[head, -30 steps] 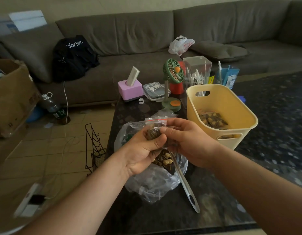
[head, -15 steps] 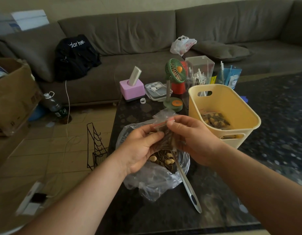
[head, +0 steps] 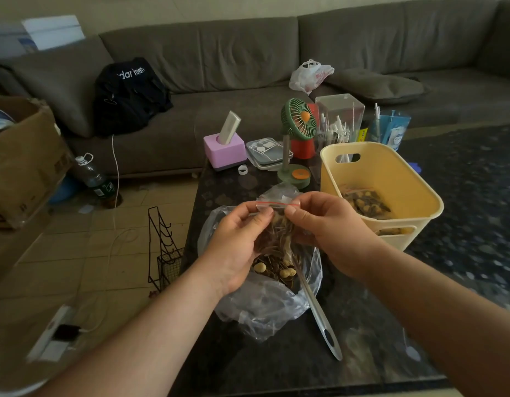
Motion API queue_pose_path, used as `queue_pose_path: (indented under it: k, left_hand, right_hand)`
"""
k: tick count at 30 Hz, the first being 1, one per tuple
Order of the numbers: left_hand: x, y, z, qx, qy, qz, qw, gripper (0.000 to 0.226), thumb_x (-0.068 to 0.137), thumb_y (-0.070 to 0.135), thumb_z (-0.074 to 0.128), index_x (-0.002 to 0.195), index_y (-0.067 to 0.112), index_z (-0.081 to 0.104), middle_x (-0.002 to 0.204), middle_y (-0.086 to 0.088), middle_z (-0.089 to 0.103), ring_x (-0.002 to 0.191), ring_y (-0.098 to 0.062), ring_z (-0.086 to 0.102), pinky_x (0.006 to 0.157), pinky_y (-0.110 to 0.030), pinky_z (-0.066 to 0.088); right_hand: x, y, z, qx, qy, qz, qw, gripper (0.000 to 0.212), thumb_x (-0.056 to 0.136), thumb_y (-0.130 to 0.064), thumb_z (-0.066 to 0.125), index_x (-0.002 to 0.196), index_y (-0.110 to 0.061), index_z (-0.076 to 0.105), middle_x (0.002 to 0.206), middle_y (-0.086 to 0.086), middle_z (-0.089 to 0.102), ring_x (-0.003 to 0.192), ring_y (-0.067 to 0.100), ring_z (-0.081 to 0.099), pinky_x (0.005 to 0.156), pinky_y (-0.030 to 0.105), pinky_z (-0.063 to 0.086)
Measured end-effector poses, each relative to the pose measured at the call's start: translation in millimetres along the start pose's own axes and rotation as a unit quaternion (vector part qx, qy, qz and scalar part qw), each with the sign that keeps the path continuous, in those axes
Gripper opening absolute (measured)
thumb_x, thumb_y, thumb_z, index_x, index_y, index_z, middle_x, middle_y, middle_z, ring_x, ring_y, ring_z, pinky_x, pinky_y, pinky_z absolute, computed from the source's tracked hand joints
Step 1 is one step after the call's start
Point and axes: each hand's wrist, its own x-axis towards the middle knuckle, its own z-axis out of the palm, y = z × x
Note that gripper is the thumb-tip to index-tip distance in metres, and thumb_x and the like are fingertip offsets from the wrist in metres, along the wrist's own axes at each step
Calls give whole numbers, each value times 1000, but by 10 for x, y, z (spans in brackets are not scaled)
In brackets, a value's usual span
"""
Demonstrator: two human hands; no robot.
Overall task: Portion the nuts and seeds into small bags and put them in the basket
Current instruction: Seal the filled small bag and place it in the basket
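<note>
Small bag (head: 277,224), filled: left hand (head: 236,247) and right hand (head: 331,233) pinch its zip strip, apparently unsealed; should press along it evenly.

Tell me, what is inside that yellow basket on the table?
The yellow basket holds one small filled bag of nuts and seeds lying on its floor. Its near wall hides the front of the floor; something nut-coloured shows through the handle slot.
</note>
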Motion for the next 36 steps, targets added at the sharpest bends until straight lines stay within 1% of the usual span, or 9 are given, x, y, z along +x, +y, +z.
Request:
queue_pose_path:
  k: [4, 7, 9, 13, 16, 20, 22, 26, 36]
  left_hand:
    - [18, -7, 4, -13, 10, -1, 1000, 27, 99, 27, 67, 120, 11, 70, 117, -18, 77, 108, -30, 75, 88, -45, 61]
    - [11, -5, 16, -25, 22, 4, 999, 25, 99, 27, 67, 118, 11, 70, 120, -20, 76, 113, -33, 73, 93, -48, 62]
    - [6, -2, 21, -25, 28, 12, 999, 16, 103, 21, 64, 115, 12, 70, 120, -20, 75, 111, -31, 73, 87, -44, 63]
    - [10, 1, 19, -20, 38, 27, 999, 3, 105, 15, 62, 107, 15, 65, 104, -10, 78, 97, -22, 76, 73, -34, 62]
    - [23, -4, 15, -18, 47, 30, 998, 4, 105, 14, 63, 104, 14, 67, 102, -9, 78, 97, -22, 76, 73, -34, 62]
    - [55, -44, 9, -11, 68, 33, 997, 12, 105, 18, 63, 111, 9, 70, 108, -14, 78, 103, -26, 76, 78, -36, 63]
    - [59, -61, 11, -10, 74, 27, 997, 19, 107, 21, 61, 116, 7, 70, 111, -16, 78, 102, -26, 77, 81, -39, 63]
    - [68, -76, -4, -7, 77, 20, 997, 24, 106, 22, 62, 120, 6, 72, 114, -16, 79, 106, -27, 77, 82, -37, 62]
    - [111, -108, -28, -11, 96, 29, 995, 19, 105, 18, 64, 115, 4, 73, 112, -18, 79, 109, -31, 76, 91, -43, 61]
  right_hand:
    - [1, -3, 10, -14, 33, -15, 999, 13, 99, -16, 70, 99, -3, 71, 88, 13, 73, 83, 25, 71, 84, 45, 64]
    - [16, 20, -2, -19, 43, -22, 999, 11, 98, -18, 72, 96, -7, 75, 88, 13, 74, 84, 28, 70, 88, 51, 63]
    - [18, 19, -4, -18, 42, -17, 999, 12, 98, -18, 71, 98, -7, 75, 88, 13, 75, 84, 26, 72, 90, 53, 63]
    - [9, 5, -8, -47, 61, -14, 997, 10, 96, -16, 73, 95, -6, 74, 87, 13, 76, 81, 23, 73, 89, 54, 63]
    - [16, 4, -9, -75, 79, -22, 994, 8, 95, -16, 75, 89, -11, 76, 88, 18, 76, 80, 27, 71, 88, 58, 62]
    - [24, 17, -16, -129, 95, -42, 986, 11, 96, -16, 75, 85, -17, 78, 82, 13, 76, 73, 26, 69, 85, 57, 63]
    - [27, 20, -22, -150, 87, -42, 984, 12, 96, -15, 75, 86, -20, 78, 83, 10, 78, 81, 31, 75, 85, 54, 64]
    - [25, 36, -1, -108, 90, -28, 990, 13, 98, -15, 73, 86, -18, 79, 86, 13, 78, 93, 42, 74, 88, 58, 62]
    - [32, 36, 23, -84, 85, -2, 993, 9, 96, -13, 75, 88, -13, 77, 87, 18, 77, 77, 25, 70, 91, 58, 61]
